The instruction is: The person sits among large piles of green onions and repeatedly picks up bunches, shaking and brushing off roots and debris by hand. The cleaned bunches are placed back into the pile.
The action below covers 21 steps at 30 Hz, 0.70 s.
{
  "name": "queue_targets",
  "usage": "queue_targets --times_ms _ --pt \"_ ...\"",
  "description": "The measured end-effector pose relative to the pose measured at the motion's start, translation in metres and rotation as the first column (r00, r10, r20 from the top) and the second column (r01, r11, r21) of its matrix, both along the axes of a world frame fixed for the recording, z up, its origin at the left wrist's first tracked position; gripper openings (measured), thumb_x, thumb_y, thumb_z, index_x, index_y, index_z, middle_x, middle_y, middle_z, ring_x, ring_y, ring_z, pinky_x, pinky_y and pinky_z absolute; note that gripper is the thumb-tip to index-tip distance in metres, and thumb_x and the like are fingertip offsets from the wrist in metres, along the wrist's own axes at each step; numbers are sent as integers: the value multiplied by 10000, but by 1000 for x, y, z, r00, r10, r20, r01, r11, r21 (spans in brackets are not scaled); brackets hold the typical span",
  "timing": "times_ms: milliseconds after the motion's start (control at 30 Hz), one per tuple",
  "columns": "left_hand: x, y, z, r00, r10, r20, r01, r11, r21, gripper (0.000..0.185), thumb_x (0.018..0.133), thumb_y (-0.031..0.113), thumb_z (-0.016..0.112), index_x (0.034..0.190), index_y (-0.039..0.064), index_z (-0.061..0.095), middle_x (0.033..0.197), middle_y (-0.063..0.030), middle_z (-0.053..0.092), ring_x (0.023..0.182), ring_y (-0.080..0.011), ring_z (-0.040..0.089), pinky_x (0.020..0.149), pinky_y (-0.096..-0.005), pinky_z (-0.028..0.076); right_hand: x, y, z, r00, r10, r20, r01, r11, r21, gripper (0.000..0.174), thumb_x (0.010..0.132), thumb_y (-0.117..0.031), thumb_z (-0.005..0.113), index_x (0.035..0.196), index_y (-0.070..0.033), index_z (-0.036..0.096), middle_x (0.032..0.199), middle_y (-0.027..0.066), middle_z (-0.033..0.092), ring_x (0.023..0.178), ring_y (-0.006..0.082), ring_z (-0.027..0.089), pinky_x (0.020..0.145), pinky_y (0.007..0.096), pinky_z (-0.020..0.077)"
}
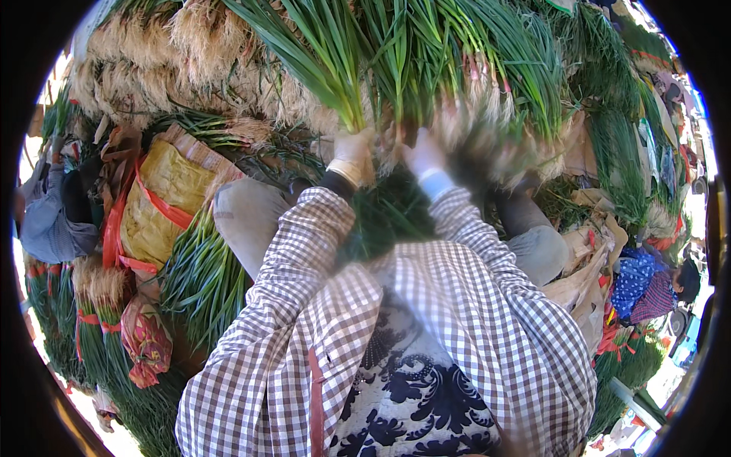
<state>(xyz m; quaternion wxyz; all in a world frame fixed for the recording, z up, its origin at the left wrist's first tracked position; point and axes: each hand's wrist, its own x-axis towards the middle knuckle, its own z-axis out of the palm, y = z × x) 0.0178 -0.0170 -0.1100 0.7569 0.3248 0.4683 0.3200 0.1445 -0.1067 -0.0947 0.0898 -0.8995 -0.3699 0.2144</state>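
My left hand (351, 151), in a pale glove, is closed around the lower stalks of a bunch of long-leaved green garlic (337, 74). The leaves fan upward, away from me. My right hand (425, 153), also in a pale glove and blurred, is at the root ends of more green garlic (402, 63) just to the right. Blur hides whether its fingers grip a stalk. Further right lie loose plants with pinkish stems and whitish roots (477, 80). Dark green leaves (391, 211) lie below my hands, between my forearms.
Stacked bundles with dry, pale roots (143, 85) line the far left. A yellow sack (163, 200) with red plastic strips and a leafy bundle (203, 277) lie beside my left knee (245, 211). Tied bundles (100, 303) stand beyond. Other people sit at far left (57, 217) and far right (651, 285).
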Motion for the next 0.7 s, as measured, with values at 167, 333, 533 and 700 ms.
queue_targets --times_ms 167,333,533,700 --pt "4 1 -11 988 19 -152 -11 999 53 63 797 42 638 827 0 603 654 -51 581 507 -136 526 397 -241 387 -17 13 9 951 -116 -285 129 991 27 593 811 -336 643 1252 -14 410 1123 219 565 1035 305 568 890 400 440" --pt "2 -4 7 999 44 -27 -44 999 12 92 785 44 654 847 -3 607 680 -65 606 499 -132 528 398 -239 399 19 12 33 708 42 -705 303 884 357 312 866 -129 568 1127 20 482 1076 142 571 884 248 599 763 349 503" --pt "-2 -8 40 999 -31 43 32 999 -34 111 803 79 639 869 -7 615 646 -66 610 468 -116 530 367 -220 400 63 -11 20 718 -77 -692 390 868 308 326 856 -67 553 1157 -19 440 848 86 570 545 143 520 416 302 426" --pt "-3 -13 41 993 -114 18 115 992 -58 130 822 86 616 900 -18 616 719 -89 643 534 -133 585 400 -238 475 36 -20 16 681 14 -732 367 859 358 380 865 -97 567 1199 8 420 857 88 573 590 150 559 503 254 464"
